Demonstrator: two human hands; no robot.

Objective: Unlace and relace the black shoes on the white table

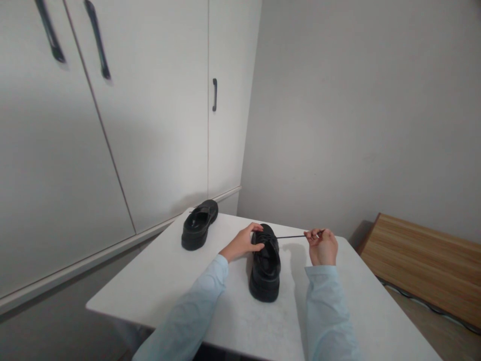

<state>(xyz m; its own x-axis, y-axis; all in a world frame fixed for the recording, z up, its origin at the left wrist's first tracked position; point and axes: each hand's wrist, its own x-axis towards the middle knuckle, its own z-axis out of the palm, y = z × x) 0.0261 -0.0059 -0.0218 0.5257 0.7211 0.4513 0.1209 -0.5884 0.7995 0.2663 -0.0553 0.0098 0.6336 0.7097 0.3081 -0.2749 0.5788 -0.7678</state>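
Observation:
A black lace-up shoe stands on the white table with its toe pointing away from me. My left hand grips its left side near the lacing, thumb and fingers bent around the edge. To the right of the shoe, my right hand has its fingers closed on a dark shoelace, which runs taut and nearly level from the lacing. A second black shoe sits at the table's far left corner, and neither hand touches it.
The white table has its back edge near a grey wall. White cabinet doors with dark handles rise on the left. A wood-grain panel lies beyond the table's right edge, with a cable along its lower side.

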